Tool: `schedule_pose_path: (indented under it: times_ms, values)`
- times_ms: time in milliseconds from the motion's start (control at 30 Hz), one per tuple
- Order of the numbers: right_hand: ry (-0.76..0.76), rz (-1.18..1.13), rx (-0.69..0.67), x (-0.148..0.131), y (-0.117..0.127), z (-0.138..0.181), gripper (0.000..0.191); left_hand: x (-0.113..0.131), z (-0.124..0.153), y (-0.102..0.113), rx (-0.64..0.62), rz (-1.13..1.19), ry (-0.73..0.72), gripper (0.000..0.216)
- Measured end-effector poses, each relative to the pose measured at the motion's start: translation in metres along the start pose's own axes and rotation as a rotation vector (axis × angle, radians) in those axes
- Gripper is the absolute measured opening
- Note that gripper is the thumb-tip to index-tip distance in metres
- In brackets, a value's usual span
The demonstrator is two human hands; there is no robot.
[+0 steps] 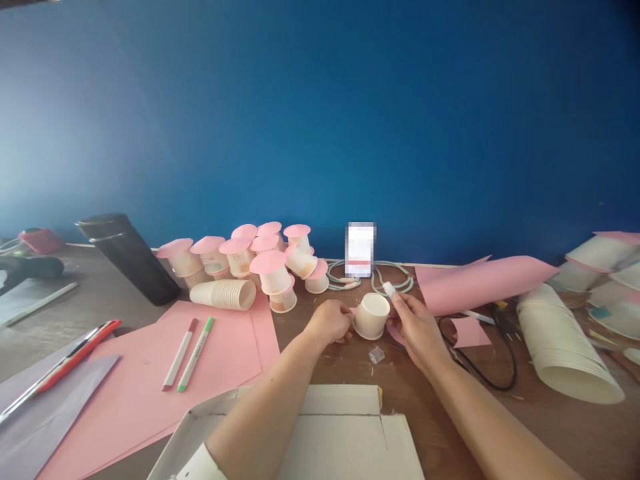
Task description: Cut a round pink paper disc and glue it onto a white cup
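My left hand is closed around the side of a white paper cup that stands upside down on the wooden table. My right hand pinches a small white glue stick, its tip just above the cup's upturned bottom. A pink paper piece lies under the cup and my right fingers. A small clear cap rests on the table just in front of the cup.
Several cups topped with pink discs cluster behind, beside a lying cup stack. Pink sheets with two markers lie left, a pink roll and long cup stack right. A white cardboard box sits near me; a black flask stands left.
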State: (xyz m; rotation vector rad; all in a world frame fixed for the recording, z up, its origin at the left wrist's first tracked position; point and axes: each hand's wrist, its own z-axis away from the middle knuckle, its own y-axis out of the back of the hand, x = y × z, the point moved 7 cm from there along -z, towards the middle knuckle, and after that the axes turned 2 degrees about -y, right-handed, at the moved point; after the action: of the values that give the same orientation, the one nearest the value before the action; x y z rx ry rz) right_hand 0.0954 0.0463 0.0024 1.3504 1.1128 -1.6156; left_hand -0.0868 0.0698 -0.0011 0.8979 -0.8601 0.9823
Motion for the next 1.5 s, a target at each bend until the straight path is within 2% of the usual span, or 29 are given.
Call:
schedule_pose_path:
  times_ms: [67,133,267,333,400,467,567,700,800,900,1067,1133,1233,1333,1500]
  values:
    - [-0.081,-0.037,0.002,0.006,-0.001,0.000,0.041,0.015,0.004,0.016,0.151,-0.319,-0.188,0.008]
    - [-0.109,-0.074,0.016,0.009,0.000,-0.001,0.041,0.030,0.010,0.023,0.233,-0.427,-0.328,0.014]
    - [-0.121,-0.096,0.025,0.011,0.002,-0.002,0.039,0.047,0.018,0.016,0.160,-0.174,-0.544,0.036]
    - [-0.120,-0.098,0.021,0.010,0.001,-0.001,0.039,0.049,0.020,0.008,0.125,-0.090,-0.631,0.062]
    - [-0.113,-0.094,0.003,0.008,-0.001,0.001,0.039,0.044,0.019,-0.003,0.088,-0.073,-0.656,0.086]
    - [-0.111,-0.086,-0.017,0.007,-0.003,0.003,0.040,0.036,0.015,-0.011,0.063,-0.074,-0.624,0.098]
    - [-0.086,-0.073,-0.030,0.002,-0.002,0.003,0.042,0.026,0.012,-0.018,0.042,-0.076,-0.575,0.085]
    - [0.066,0.019,0.007,-0.021,0.010,-0.003,0.042,0.022,0.012,-0.019,0.045,-0.119,-0.527,0.066]
    - [0.178,0.083,0.058,-0.049,0.019,-0.006,0.044,0.024,0.014,-0.019,0.062,-0.149,-0.529,0.054]
    - [0.271,0.087,0.053,-0.084,0.019,-0.008,0.039,0.025,0.016,-0.020,0.093,-0.167,-0.541,0.046]
    - [0.440,0.144,-0.019,-0.132,0.000,0.005,0.034,0.022,0.018,-0.020,0.151,-0.178,-0.567,0.047]
    - [0.479,0.258,-0.056,-0.133,-0.009,0.013,0.029,0.022,0.018,-0.021,0.165,-0.183,-0.574,0.048]
    - [0.506,0.380,-0.164,-0.112,-0.022,0.021,0.028,0.021,0.017,-0.022,0.176,-0.202,-0.586,0.048]
    - [0.495,0.571,-0.142,-0.085,-0.024,0.019,0.026,0.019,0.016,-0.022,0.189,-0.221,-0.592,0.052]
    - [0.689,0.789,-0.139,-0.078,-0.031,0.019,0.020,0.018,0.015,-0.023,0.189,-0.226,-0.606,0.050]
